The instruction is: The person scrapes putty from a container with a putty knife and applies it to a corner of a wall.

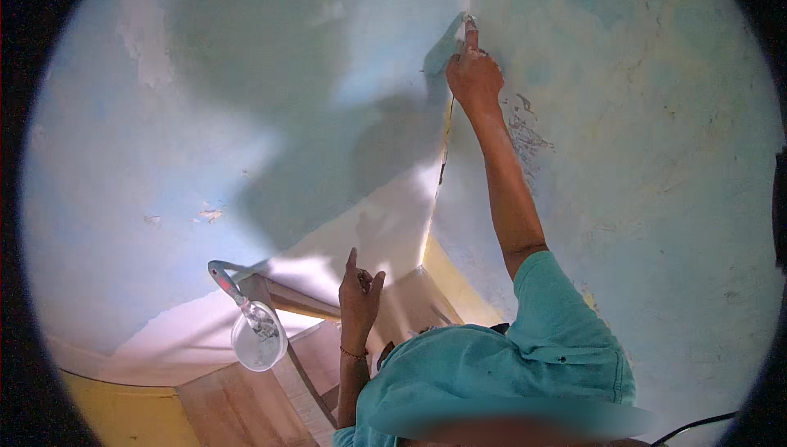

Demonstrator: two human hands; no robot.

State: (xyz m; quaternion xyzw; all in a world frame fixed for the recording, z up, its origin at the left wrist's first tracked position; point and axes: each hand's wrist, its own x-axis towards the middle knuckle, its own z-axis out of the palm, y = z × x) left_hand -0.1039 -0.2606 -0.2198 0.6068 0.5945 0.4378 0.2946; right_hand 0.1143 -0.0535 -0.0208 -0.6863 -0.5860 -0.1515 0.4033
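My right hand (475, 78) is raised to the corner seam between two pale blue walls. Its index finger stretches up along the seam, its tip coated in white paste. The other fingers curl in, and their inner side is hidden. Lower down, my left hand (361, 289) hangs in the air with index finger and thumb spread and the rest bent; I see nothing held in it. Left of that hand is a white tub (259, 355) with whitish paste inside. A scraper-like tool with a grey and red handle (225, 281) leans in the tub, its working end smeared with paste.
Brown wooden furniture (238, 406) stands below the walls, near the tub. The seam (443, 156) has a yellowish, chipped stretch under my right hand. Scuffed dark marks (529, 135) lie on the right wall. A black cable (697, 425) curves at the lower right.
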